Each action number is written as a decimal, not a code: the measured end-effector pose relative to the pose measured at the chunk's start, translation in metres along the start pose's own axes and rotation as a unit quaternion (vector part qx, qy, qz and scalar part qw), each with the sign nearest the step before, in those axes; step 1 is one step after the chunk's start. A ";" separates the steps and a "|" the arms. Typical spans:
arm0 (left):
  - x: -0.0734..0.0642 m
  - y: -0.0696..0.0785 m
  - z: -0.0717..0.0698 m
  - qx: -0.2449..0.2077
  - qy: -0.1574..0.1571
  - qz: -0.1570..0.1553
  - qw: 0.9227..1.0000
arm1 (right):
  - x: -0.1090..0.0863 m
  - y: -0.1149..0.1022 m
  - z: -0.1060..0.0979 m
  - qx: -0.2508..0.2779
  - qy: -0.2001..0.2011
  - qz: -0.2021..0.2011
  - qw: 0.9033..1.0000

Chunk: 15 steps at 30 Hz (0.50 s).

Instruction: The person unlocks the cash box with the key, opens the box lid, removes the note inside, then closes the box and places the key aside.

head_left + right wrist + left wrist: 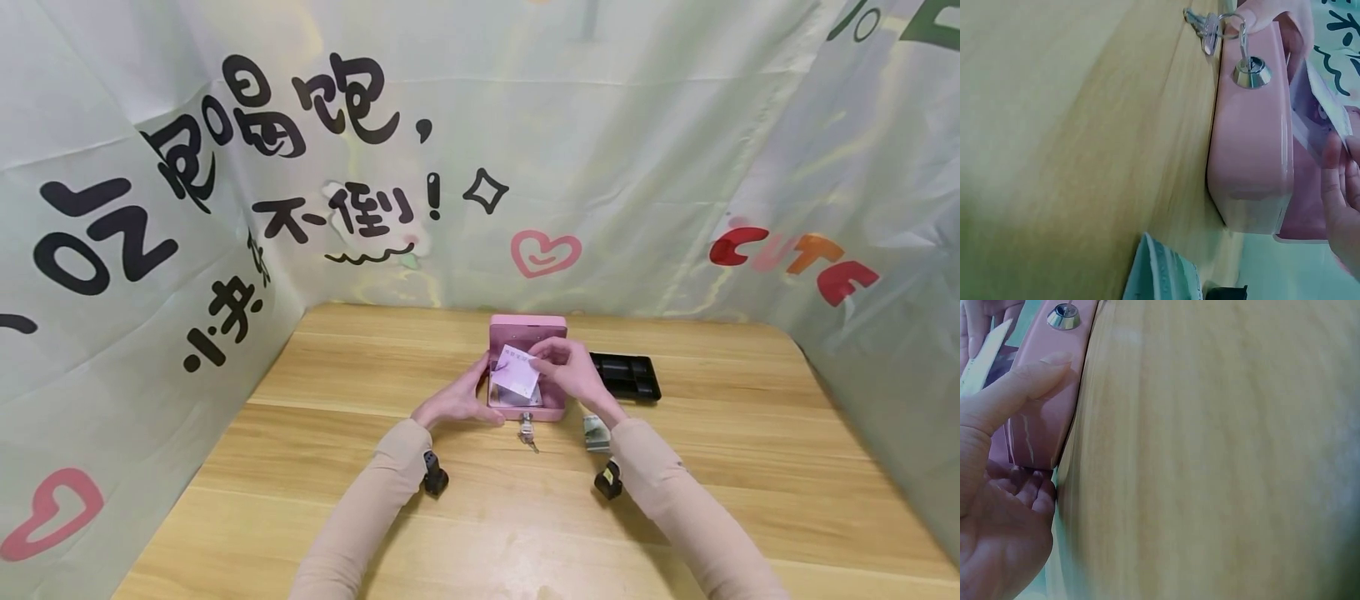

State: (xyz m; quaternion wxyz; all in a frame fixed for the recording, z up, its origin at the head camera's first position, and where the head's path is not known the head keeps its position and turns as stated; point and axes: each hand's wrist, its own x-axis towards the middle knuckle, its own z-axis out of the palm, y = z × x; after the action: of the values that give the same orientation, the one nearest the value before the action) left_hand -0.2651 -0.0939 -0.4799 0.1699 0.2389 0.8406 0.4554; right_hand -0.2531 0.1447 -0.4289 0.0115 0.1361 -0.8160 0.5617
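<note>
A pink metal cash box (555, 413) stands with its lid raised. My left hand (459, 402) grips its left side, the thumb along the front wall beside the round lock (1064, 317) and the fingers around the side. My right hand (568, 367) pinches a square, pale purple note sheet (516, 372) by its edge, tilted above the box's inside. Beneath it, another purple paper (525, 398) lies in the box, partly covered. A key sits in the front lock, with more keys (1210, 31) hanging from its ring.
Right of the box lies a black compartment tray (643, 377), partly behind my right hand. Nearer my right wrist is a folded greenish paper bundle (597, 433). Printed cloth (637, 167) walls off the wooden table (510, 525) at the back and sides.
</note>
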 end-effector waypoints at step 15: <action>0.000 -0.001 -0.001 0.004 0.000 0.019 1.000 | -0.018 -0.004 -0.016 0.153 0.076 0.041 0.984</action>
State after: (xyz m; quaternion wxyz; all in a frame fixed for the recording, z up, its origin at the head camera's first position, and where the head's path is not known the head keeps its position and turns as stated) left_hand -0.2660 -0.0948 -0.4803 0.1605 0.2555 0.8379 0.4549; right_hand -0.2372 0.1616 -0.4223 0.0293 0.0598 -0.7220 0.6887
